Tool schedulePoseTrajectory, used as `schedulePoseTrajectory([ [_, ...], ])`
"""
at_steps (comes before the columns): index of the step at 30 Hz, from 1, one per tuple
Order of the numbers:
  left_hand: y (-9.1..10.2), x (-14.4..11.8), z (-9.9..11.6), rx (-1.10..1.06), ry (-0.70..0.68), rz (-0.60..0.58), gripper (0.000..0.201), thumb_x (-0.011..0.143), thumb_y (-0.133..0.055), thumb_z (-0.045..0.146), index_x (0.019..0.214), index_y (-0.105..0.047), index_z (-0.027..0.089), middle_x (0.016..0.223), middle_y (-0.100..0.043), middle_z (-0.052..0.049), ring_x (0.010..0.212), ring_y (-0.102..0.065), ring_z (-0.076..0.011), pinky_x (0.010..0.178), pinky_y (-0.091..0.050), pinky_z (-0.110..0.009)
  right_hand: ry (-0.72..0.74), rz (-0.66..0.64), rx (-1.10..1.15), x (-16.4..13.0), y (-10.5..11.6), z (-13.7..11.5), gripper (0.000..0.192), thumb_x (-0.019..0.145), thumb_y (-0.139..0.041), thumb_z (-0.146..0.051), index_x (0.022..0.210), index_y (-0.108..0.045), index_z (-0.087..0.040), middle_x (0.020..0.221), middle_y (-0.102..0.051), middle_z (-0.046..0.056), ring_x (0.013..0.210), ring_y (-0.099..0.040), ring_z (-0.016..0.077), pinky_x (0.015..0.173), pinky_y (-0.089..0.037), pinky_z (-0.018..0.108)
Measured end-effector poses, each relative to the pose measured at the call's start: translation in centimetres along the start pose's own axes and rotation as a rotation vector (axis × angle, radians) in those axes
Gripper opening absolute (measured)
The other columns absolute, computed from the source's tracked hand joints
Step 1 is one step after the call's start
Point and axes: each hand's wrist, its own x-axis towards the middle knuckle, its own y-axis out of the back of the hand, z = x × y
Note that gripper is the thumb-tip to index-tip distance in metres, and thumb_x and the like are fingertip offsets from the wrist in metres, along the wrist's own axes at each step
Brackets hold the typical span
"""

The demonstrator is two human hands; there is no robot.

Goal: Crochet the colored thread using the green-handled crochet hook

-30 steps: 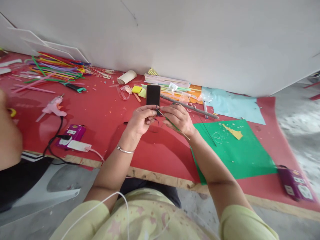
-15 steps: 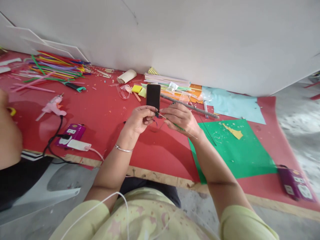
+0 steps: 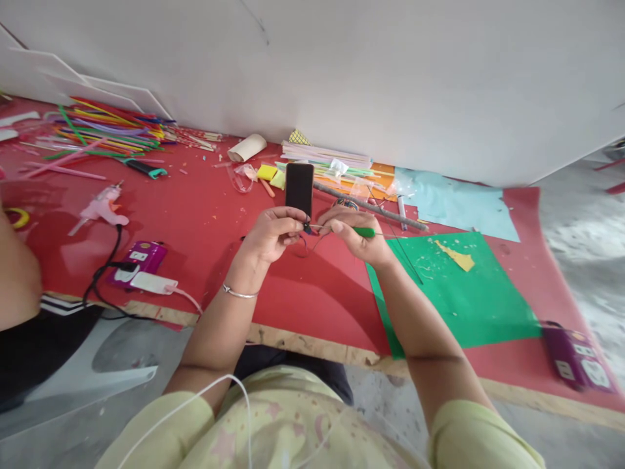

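Green wire [image 3: 364, 232] pinched btwn both hands' fingertips — left hand [image 3: 273, 233], right hand [image 3: 354, 231].

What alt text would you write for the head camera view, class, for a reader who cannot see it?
Two bare hands meet over a red table: the left hand and right hand pinch a thin green-wrapped wire between them. A dark phone, a glue gun and coloured straws lie around.

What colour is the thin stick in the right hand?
Green; the stick in the right hand shows best in the head view.
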Motion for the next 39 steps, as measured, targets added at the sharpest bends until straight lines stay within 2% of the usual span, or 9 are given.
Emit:
schedulePoseTrajectory([
  [9, -1.1, 0.3, -1.6, -0.028, -0.155, 0.02, 0.032, 0.059, -0.089, 0.019, 0.091, -0.087, 0.019, 0.071, -0.074, -0.003, 0.058, -0.061, -0.0106, 0.046, -0.03, -0.02, -0.322, 0.194, 0.241, -0.4, -3.6, 1.4, 0.057, 0.103, -0.052, -0.075, 0.092, -0.077, -0.024, 0.087, -0.078, 0.003, 0.081, -0.075, 0.0196, 0.078, -0.063, 0.035],
  [12, -1.1, 0.8, -3.0, 0.059, -0.342, 0.13, 0.034, 0.064, -0.091, 0.021, 0.098, -0.088, 0.021, 0.075, -0.075, -0.001, 0.055, -0.055, -0.0078, 0.048, -0.037, -0.023, -0.265, 0.269, 0.078, -0.6, -4.2, 1.2, 0.052, 0.107, -0.051, -0.068, 0.088, -0.072, -0.025, 0.083, -0.073, 0.002, 0.076, -0.069, 0.0171, 0.073, -0.058, 0.034],
  [15, -1.1, 1.1, -4.5, 0.253, -0.592, 0.276, 0.032, 0.074, -0.088, 0.021, 0.107, -0.088, 0.024, 0.083, -0.077, -0.001, 0.07, -0.064, -0.0112, 0.068, -0.055, -0.027, -0.08, 0.317, -0.191, -1.0, -4.5, 1.7, 0.037, 0.112, -0.052, -0.052, 0.094, -0.07, -0.024, 0.088, -0.071, 0.003, 0.081, -0.068, 0.0176, 0.077, -0.055, 0.035],
  [17, -1.4, 1.1, -5.3, 0.3, -0.643, 0.314, 0.033, 0.077, -0.087, 0.02, 0.11, -0.088, 0.026, 0.087, -0.078, -0.001, 0.077, -0.067, -0.0132, 0.075, -0.058, -0.029, 0.059, 0.323, -0.365, -1.4, -4.7, 2.3, 0.028, 0.112, -0.053, -0.044, 0.102, -0.07, -0.024, 0.094, -0.073, 0.006, 0.087, -0.07, 0.0198, 0.081, -0.055, 0.036],
  [22, -3.2, 0.4, -4.9, 0.053, -0.455, 0.305, 0.029, 0.075, -0.085, 0.017, 0.102, -0.087, 0.025, 0.083, -0.076, 0.001, 0.071, -0.063, -0.0101, 0.063, -0.052, -0.022, 0.229, 0.316, -0.612, -2.2, -4.4, 3.5, 0.024, 0.11, -0.055, -0.042, 0.118, -0.068, -0.023, 0.108, -0.076, 0.012, 0.1, -0.072, 0.0266, 0.088, -0.058, 0.042],
  [26, -3.5, 0.0, -3.1, -0.141, -0.191, 0.168, 0.026, 0.065, -0.087, 0.014, 0.09, -0.085, 0.019, 0.067, -0.068, 0.004, 0.05, -0.045, -0.0037, 0.048, -0.035, -0.02, 0.291, 0.282, -0.589, -2.3, -3.4, 4.4, 0.034, 0.11, -0.052, -0.053, 0.12, -0.068, -0.024, 0.11, -0.076, 0.012, 0.099, -0.072, 0.0278, 0.088, -0.059, 0.045],
  [29, -2.9, 0.1, -2.5, -0.183, -0.062, 0.064, 0.027, 0.061, -0.089, 0.016, 0.088, -0.085, 0.017, 0.07, -0.071, 0.001, 0.051, -0.047, -0.0035, 0.047, -0.032, -0.019, 0.341, 0.255, -0.566, -2.1, -3.0, 5.0, 0.039, 0.11, -0.049, -0.057, 0.121, -0.068, -0.024, 0.111, -0.075, 0.013, 0.098, -0.072, 0.0281, 0.085, -0.059, 0.046],
  [35, -3.2, 0.0, -4.0, -0.04, -0.337, 0.289, 0.026, 0.069, -0.089, 0.017, 0.095, -0.087, 0.022, 0.08, -0.075, 0.001, 0.065, -0.058, -0.0074, 0.058, -0.043, -0.021, 0.273, 0.309, -0.677, -2.1, -3.9, 5.0, 0.033, 0.111, -0.052, -0.05, 0.119, -0.068, -0.022, 0.107, -0.075, 0.013, 0.095, -0.07, 0.0272, 0.085, -0.058, 0.045],
  [39, -3.3, 0.1, -3.8, -0.137, -0.195, 0.192, 0.026, 0.065, -0.091, 0.018, 0.091, -0.086, 0.019, 0.075, -0.074, 0.0, 0.056, -0.05, -0.0053, 0.052, -0.038, -0.02, 0.286, 0.306, -0.576, -2.2, -3.7, 5.1, 0.043, 0.109, -0.051, -0.06, 0.116, -0.07, -0.022, 0.107, -0.075, 0.014, 0.095, -0.069, 0.0285, 0.086, -0.057, 0.047],
])
